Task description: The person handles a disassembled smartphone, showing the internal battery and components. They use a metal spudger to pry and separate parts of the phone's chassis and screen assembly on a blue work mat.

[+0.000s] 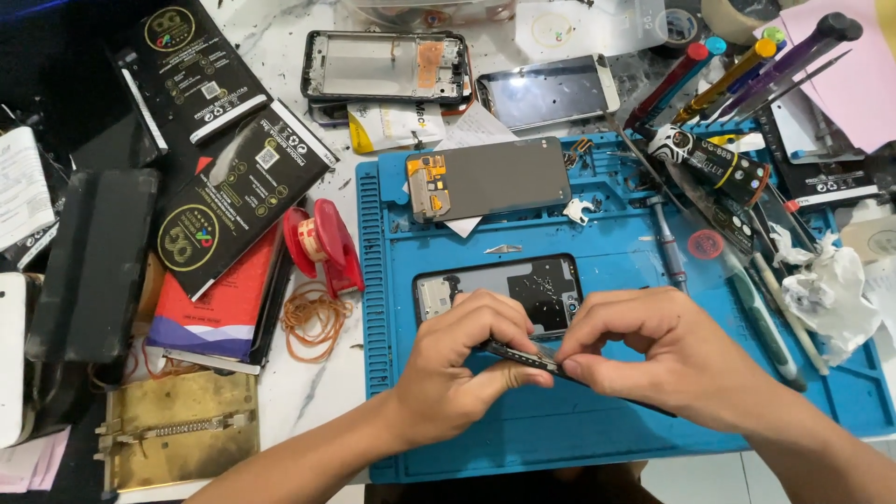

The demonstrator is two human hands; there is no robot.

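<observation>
Both hands meet at the lower middle of the frame over the blue work mat (653, 429), and they cover most of what they hold. Only a thin dark strip-like part (523, 356) shows, running between the left hand (457, 373) and the right hand (653, 359); what kind of part it is cannot be made out. Each hand's grip is closed on it, fingertips pinching from either side, with the strip's right end hidden under the right fingers. Just above the knuckles lies an opened phone frame (499, 291), its lower edge hidden by the hands. Higher on the mat sits a grey display panel (490, 177). Both forearms are cut off by the bottom edge. The bench (317, 392) at left carries a red tape reel (322, 243).
</observation>
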